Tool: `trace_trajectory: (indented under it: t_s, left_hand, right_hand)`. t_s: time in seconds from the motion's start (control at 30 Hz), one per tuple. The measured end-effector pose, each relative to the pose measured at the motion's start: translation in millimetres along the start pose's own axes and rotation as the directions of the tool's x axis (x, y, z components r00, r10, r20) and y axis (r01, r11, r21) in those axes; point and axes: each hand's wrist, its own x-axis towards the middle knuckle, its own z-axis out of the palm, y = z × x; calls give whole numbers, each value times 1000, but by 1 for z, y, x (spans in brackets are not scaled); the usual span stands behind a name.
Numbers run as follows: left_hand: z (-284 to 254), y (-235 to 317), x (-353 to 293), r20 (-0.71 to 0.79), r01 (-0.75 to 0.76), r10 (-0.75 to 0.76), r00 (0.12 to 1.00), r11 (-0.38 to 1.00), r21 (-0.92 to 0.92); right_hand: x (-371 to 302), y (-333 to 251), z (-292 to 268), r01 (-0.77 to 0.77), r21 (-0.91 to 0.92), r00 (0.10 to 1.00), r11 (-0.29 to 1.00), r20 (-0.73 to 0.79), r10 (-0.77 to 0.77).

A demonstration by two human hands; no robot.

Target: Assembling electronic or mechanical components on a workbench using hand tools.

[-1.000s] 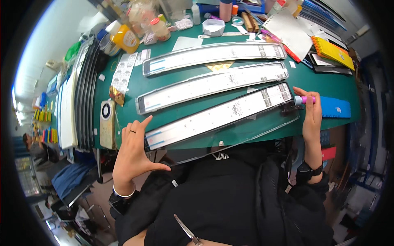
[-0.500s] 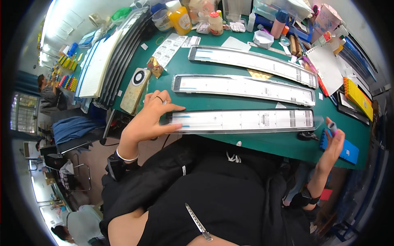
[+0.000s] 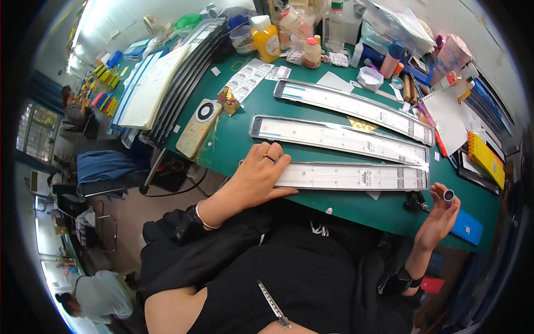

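Three long, slim flat cases with clear covers and white printed strips inside lie on the green table. The nearest case (image 3: 345,176) is beside the table's front edge. My left hand (image 3: 258,172) is on its left part, fingers curled over the top and thumb along the near edge; its left end is mostly hidden. The middle case (image 3: 334,136) and far case (image 3: 356,108) lie behind it, apart from my hands. Just off the nearest case's right end, my right hand (image 3: 436,222) is raised, its fingers around a small purplish-grey cylinder (image 3: 449,195) with a round end.
A phone (image 3: 198,127) and stacked black trays (image 3: 181,83) stand at left. Bottles, including a yellow one (image 3: 266,42), crowd the back. A blue notebook (image 3: 466,227), a yellow notebook (image 3: 485,158) and a black clip-like item (image 3: 415,201) are at right. Two other people are at left.
My left hand has moved right along the nearest case, from its left end onto its top. The clear cover, earlier sticking out at the right, now lines up with the case. My right hand still holds the cylinder.
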Motion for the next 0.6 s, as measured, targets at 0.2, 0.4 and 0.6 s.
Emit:
trace_trajectory:
  t_s: [0.2, 0.4, 0.6]
  left_hand:
    - [-14, -10, -18, -11, 107, -108, 994, 993, -50]
    - [-59, -27, -80, -181, 478, -457, 871, 872, 101]
    - [-57, -56, -120, -400, 720, -618, 677, 667, 189]
  right_hand:
    - [1, -2, -15, 106, 83, 994, 991, -49, -102]
    - [3, -12, -22, 135, 114, 987, 984, -106, -123]
    - [3, -10, -14, 172, 143, 984, 975, -74, -163]
